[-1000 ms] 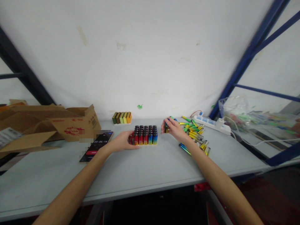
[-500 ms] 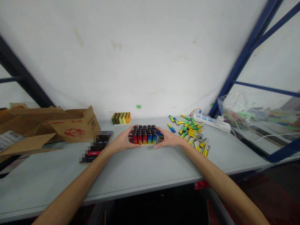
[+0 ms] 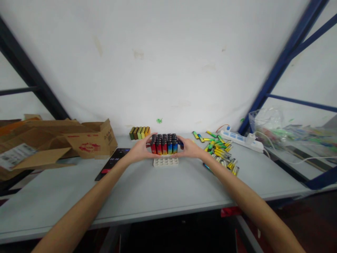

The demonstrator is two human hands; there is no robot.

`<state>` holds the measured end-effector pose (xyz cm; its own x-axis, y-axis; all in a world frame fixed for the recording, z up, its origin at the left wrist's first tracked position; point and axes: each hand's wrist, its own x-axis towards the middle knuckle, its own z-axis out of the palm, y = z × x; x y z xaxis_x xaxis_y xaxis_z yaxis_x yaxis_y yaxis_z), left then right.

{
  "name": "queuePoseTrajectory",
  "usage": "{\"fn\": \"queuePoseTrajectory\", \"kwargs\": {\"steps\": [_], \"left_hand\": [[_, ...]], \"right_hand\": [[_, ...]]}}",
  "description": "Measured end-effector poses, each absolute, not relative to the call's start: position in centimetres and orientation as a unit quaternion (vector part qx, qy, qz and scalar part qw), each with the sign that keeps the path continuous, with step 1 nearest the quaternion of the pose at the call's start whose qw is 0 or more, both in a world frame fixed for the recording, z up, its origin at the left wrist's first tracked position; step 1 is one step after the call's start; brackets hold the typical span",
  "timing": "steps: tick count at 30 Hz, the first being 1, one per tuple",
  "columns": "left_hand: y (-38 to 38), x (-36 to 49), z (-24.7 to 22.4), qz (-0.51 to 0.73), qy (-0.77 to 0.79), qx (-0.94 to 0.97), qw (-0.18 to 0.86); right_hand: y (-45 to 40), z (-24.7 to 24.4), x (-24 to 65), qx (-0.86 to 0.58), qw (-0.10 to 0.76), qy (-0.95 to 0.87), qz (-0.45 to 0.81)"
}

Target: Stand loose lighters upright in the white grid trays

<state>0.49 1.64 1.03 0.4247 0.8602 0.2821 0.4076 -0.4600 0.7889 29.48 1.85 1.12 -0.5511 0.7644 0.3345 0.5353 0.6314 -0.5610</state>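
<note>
A block of upright lighters [image 3: 164,146], red, orange and blue with black tops, is squeezed between my two hands at the middle of the table. My left hand [image 3: 142,149] curves round its left side, thumb at the front. On the opposite side my right hand [image 3: 188,147] presses in the same way. Just below and in front of the block lies a white tray [image 3: 165,162] with rows of holes. The lighters stand apart from those holes, behind and above them. Their bottom ends are partly hidden by my thumbs.
Loose green, yellow and blue lighters [image 3: 219,151] lie scattered to the right, beside a white power strip [image 3: 240,139]. Another upright group [image 3: 139,133] stands near the wall. A phone [image 3: 112,163] and an open cardboard box [image 3: 89,140] are at the left. Blue frame posts [image 3: 279,70] rise at the right.
Both hands have lifted the lighter block up and back, and the white tray with holes now shows beneath it. The view has shifted slightly.
</note>
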Motion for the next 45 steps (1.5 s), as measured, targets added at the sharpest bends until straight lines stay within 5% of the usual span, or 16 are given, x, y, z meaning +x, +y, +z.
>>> {"fn": "queuePoseTrajectory", "kwargs": {"steps": [14,22,27,34,45], "left_hand": [[9.0,1.4,-2.2,0.334,0.417,0.792,0.294],[5.9,0.8,-1.1,0.308,0.494,0.764,0.278],[1.4,-0.2,-0.2,0.282,0.504,0.81,0.099],[-0.5,0.3,-0.4,0.147,0.438,0.872,0.164],[-0.4,2.8,-1.9,0.181,0.381,0.889,0.178]], "right_hand": [[11.6,-2.8,29.2,-0.364,0.262,-0.837,0.314],[7.6,-1.1,31.4,-0.412,0.355,-0.757,0.362],[3.9,0.2,32.5,-0.334,0.401,-0.68,0.515],[1.0,1.1,31.4,-0.27,0.423,-0.652,0.569],[1.0,-1.0,30.5,-0.456,0.499,-0.675,0.296]]}}
